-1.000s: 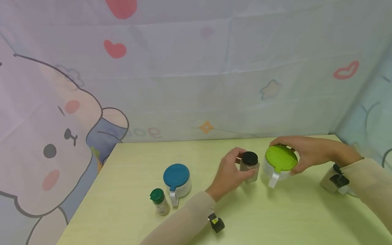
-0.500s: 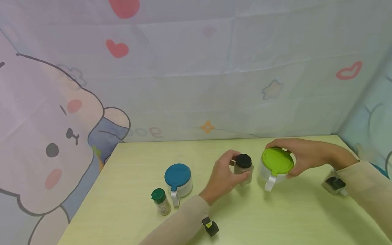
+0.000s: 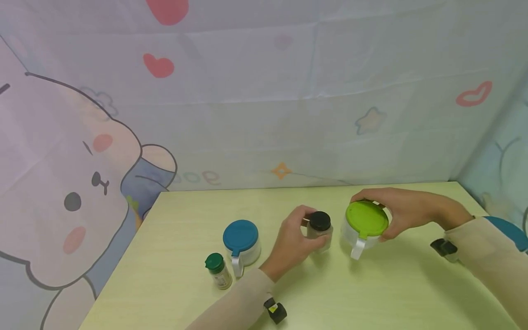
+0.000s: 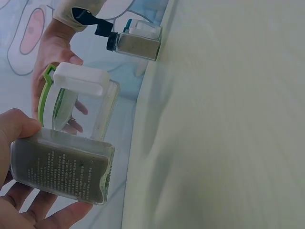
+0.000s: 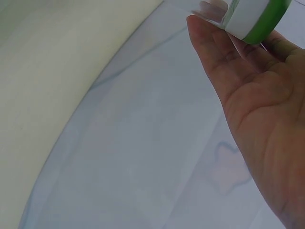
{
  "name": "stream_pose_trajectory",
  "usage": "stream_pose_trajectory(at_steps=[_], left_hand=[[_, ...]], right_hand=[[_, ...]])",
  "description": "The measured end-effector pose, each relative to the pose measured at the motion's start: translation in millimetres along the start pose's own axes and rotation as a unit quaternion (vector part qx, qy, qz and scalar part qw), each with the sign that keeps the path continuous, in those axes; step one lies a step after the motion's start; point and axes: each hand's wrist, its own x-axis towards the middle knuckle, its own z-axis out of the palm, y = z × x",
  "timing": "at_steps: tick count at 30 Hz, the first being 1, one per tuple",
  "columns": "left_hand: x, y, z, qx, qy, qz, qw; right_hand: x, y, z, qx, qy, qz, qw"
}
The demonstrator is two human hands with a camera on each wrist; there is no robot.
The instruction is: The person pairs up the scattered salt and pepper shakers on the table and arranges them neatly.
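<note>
In the head view my left hand [image 3: 290, 243] grips a glass spice jar [image 3: 320, 221] with a black lid. The left wrist view shows the spice jar's printed side [image 4: 62, 164] and grey-brown powder inside, with thumb and fingers round it. Just to its right, my right hand [image 3: 406, 208] holds a seasoning pot [image 3: 366, 219] from above, with a lime-green lid and a white handle pointing toward me. Its clear glass body looks tilted in the left wrist view. Both held things hang above the table. The right wrist view catches only the pot's edge [image 5: 248, 21] by the fingers.
A blue-lidded pot [image 3: 241, 236] and a green-capped shaker [image 3: 220, 272] stand left of my left forearm on the pale table [image 3: 177, 229]. Beyond my right sleeve sits a blue lid [image 3: 507, 233], partly hidden. Another powder-filled jar [image 4: 139, 46] stands near the right wrist.
Both hands have moved left and slightly toward me, carrying the spice jar and the green-lidded pot. The blue lid at the right has come out from behind the sleeve.
</note>
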Motion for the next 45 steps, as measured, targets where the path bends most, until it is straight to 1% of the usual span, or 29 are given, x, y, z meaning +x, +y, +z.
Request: stream_pose_trajectory(at_steps=[9,23,33,38,45], left_hand=[[-10.0,-2.5,-7.8,0.015,-0.002,-0.01,0.9998],[-25.1,-5.8,-14.0,0.019,-0.001,-0.009,0.9998],[-33.5,-3.3,-20.9,0.008,-0.002,-0.03,0.9995],[-38.0,-3.1,-23.2,0.011,0.006,-0.028,0.9995],[-43.2,-2.2,-26.6,0.014,0.013,-0.04,0.999]], right_hand=[[7,-4,4,0.019,-0.012,0.007,1.0],[16,-9,11,0.018,-0.016,-0.014,1.0],[25,-10,15,0.012,-0.017,-0.032,0.999],[31,-12,18,0.01,-0.021,-0.033,0.999],[38,-14,22,0.011,-0.028,-0.03,0.999]])
